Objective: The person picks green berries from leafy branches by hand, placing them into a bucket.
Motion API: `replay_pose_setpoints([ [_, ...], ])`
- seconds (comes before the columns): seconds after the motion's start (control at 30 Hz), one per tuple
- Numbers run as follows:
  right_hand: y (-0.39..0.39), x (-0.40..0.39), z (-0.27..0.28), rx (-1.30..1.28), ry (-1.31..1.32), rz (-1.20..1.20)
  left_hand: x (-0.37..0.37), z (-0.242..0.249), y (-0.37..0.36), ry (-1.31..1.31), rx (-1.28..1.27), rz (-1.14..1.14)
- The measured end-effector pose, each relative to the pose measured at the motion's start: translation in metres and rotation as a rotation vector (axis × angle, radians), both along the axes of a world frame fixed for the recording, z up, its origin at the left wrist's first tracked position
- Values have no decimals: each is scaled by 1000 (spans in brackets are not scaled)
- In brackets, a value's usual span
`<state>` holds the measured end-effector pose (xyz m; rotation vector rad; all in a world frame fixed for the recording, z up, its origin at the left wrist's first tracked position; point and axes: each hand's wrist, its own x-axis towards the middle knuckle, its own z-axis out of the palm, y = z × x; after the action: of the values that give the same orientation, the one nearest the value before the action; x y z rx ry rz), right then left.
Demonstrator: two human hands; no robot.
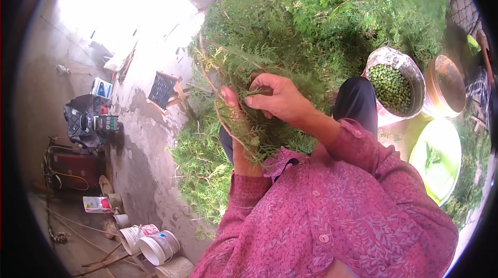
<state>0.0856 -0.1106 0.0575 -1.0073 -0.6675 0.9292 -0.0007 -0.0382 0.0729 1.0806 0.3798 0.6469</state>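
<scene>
right hand: the fingers are curled and pinched together on a small green twig; the thumb presses it from below. The hand is closed on this twig, not relaxed.
left hand: it is wrapped around a bunch of branches and grips the stems. Most of the hand is hidden behind the leaves, only the thumb tip and the wrist show clearly.
bunch of branches: thin brown stems with fine, feathery green leaves, like cypress. It stands up between the two hands, just in front of the pink sleeves. Some stems hang down over the left wrist.
green pile: a big heap of the same green branches fills the space behind the hands and touches the bunch.
bucket: a metal bucket with small round green seeds inside, near the right forearm, beside the dark trouser knee.
basin: a pale green basin with a few leaves in it, close to the right elbow.
brown pot: just beside the bucket.
open room: the concrete floor on the left side is mostly free near the hands; white buckets and a small crate lie further away.
</scene>
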Motion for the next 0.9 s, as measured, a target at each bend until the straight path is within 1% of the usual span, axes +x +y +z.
replay_pose_setpoints([
  [0.03, -1, -1, 0, 1, -1, 2, 2, -2, 1, -1, 1, 2],
  [0.1, -4, -6, 0, 47, -7, 60, 6, -13, 5, -130, -74, 106],
  [0.13, -8, -8, 2, 47, -7, 60, 6, -17, 10, -130, -74, 106],
  [0.2, -21, -7, 10, 55, -43, 94, 4, -20, 21, -199, -93, 190],
  [0.23, -25, -2, 11, 56, -44, 97, 0, -19, 23, -208, -132, 162],
  [0.3, -33, 4, 13, -76, 41, 290, -1, -18, 22, -216, -86, 213],
  [0.33, -37, 4, 17, -78, 41, 291, -1, -17, 21, -225, -38, 255],
  [0.37, -41, 4, 24, -136, -201, 257, -1, -15, 20, -227, -40, 255],
  [0.4, -44, 5, 29, -191, -445, 219, -2, -12, 19, -210, -66, 204],
  [0.43, -46, 7, 30, -192, -447, 218, -3, -10, 18, -193, -92, 154],
  [0.5, -51, 12, 33, -49, -1151, 20, -5, -11, 21, -192, -90, 150],
  [0.53, -53, 15, 40, -48, -1152, 21, -6, -12, 22, -190, -89, 147],
  [0.6, -60, 18, 56, -123, -1056, 299, -9, -14, 23, -191, -72, 152],
  [0.63, -59, 17, 52, -124, -1057, 302, -11, -14, 22, -191, -54, 154],
  [0.7, -52, 16, 45, -100, -1171, 204, -12, -14, 25, -195, -13, 155],
  [0.73, -52, 16, 47, -98, -1174, 204, -12, -14, 26, -197, 8, 155],
  [0.8, -55, 12, 54, 29, -954, 337, -10, -28, 36, -207, 15, 151],
  [0.83, -52, 12, 48, 27, -953, 337, -10, -32, 39, -218, 23, 143],
  [0.87, -47, 13, 39, 3, -1089, 213, -12, -36, 38, -220, 25, 140],
  [0.9, -43, 16, 36, -20, -1228, 84, -10, -18, 25, -172, 23, 172],
])
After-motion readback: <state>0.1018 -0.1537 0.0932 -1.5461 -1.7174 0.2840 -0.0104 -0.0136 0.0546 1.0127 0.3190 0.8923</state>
